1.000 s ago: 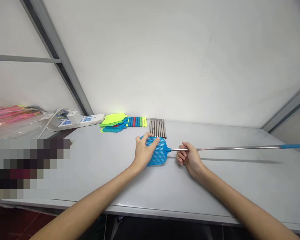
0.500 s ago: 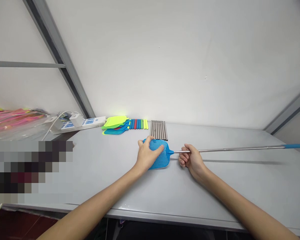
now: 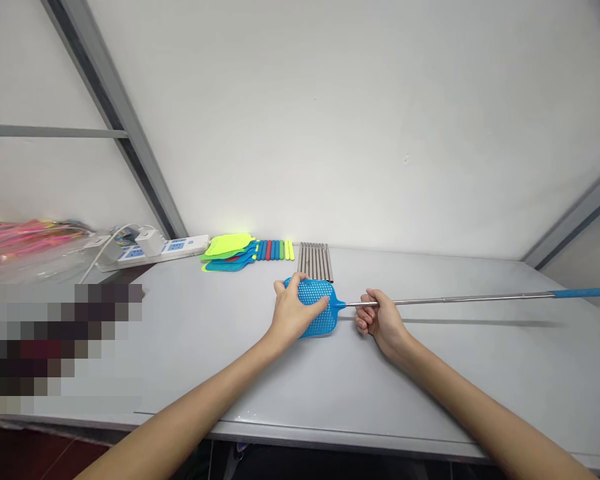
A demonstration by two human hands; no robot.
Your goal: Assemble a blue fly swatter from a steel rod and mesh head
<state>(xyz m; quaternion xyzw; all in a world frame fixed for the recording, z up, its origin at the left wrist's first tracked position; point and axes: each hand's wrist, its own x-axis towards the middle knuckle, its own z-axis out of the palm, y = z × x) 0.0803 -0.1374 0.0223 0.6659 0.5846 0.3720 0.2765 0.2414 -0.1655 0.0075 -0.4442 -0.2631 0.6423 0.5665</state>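
A blue fly swatter with a long metal telescopic rod and a blue grip at its right end lies sideways across my view. My left hand grips its perforated head, thumb on top and fingers over the far edge. Close to the neck, my right hand is closed round the thin rod, fingers curled. The rod reaches far to the right, its shadow falling on the table below. Just behind the head lies a row of metal tubes.
Loose swatter heads in yellow, green and blue are stacked at the back left. Beside them are several coloured grips. A white power strip with plugs and a plastic bag of pink items stand further left. A wall closes off the table's back.
The view has shifted slightly, so the whole blue grip end now shows at the right. Both hands keep the same hold on the swatter.
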